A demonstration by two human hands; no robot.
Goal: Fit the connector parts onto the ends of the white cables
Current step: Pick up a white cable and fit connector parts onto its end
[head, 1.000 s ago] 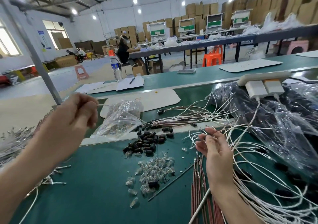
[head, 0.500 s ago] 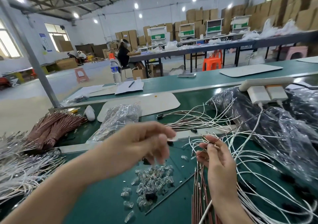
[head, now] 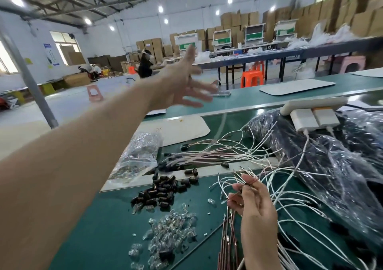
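My left hand [head: 186, 83] is stretched out in front of me and lifted well above the tabletop [head: 107, 224], fingers spread wide and straight with nothing in them; it is blurred, so I cannot tell more of how the fingers lie. My right hand [head: 255, 203] is low and near me, well apart from the left, with its fingers curled and the thumb and fingertips pinching the ends of a few white cables [head: 277, 187]. There is a small dark piece and a thin reddish strand at the pinch, too small for me to tell whether a part is seated on a cable end. From the pinch the white cables fan out to the right across the green surface and up against a big bundle wrapped in dark, shiny plastic [head: 335, 162]. To the left of my right hand lies a loose heap of black connector parts [head: 161, 191], and nearer to me a heap of clear connector parts [head: 172, 230], the two heaps just beside each other. Behind the black heap sits a clear bag [head: 141, 151] with more small pieces in it, and a white mat [head: 182, 128] lies beyond that. A sheaf of reddish-brown wires [head: 228, 240] runs along the tabletop under my right wrist. A white power strip [head: 315, 104] with two white plugs rests on top of the wrapped bundle.
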